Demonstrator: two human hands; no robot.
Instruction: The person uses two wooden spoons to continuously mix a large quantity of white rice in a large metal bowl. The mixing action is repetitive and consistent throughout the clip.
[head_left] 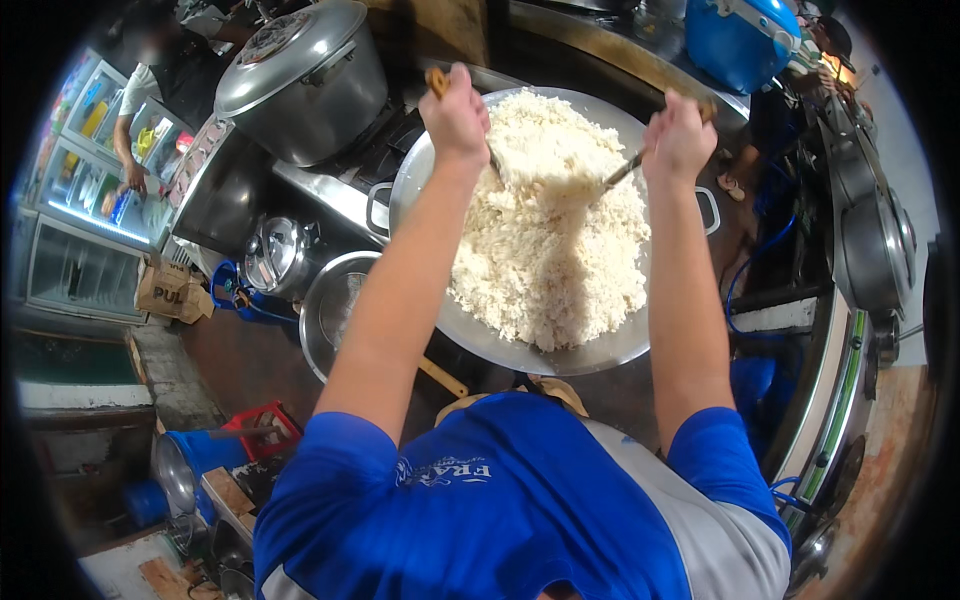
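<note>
A heap of white rice [545, 270] fills a wide, round metal pan [590, 362] with loop handles at its sides. My left hand [457, 118] is closed round the wooden handle of what looks like a spatula [437, 82], above the pan's far left part. At the far right, my right hand [680, 140] grips a second wooden-handled spatula [625, 170], its metal shaft slanting down and left into the rice. Rice hides or blurs the working ends of both tools. Both my forearms reach over the pan's sides.
A large lidded pot [300, 85] stands at the far left, with a metal basin [318, 310] and a small lidded pot [277, 255] nearer. A blue container [740, 40] sits at the far right. One person [160, 90] is near glass-door fridges [90, 185]; another is at the far right.
</note>
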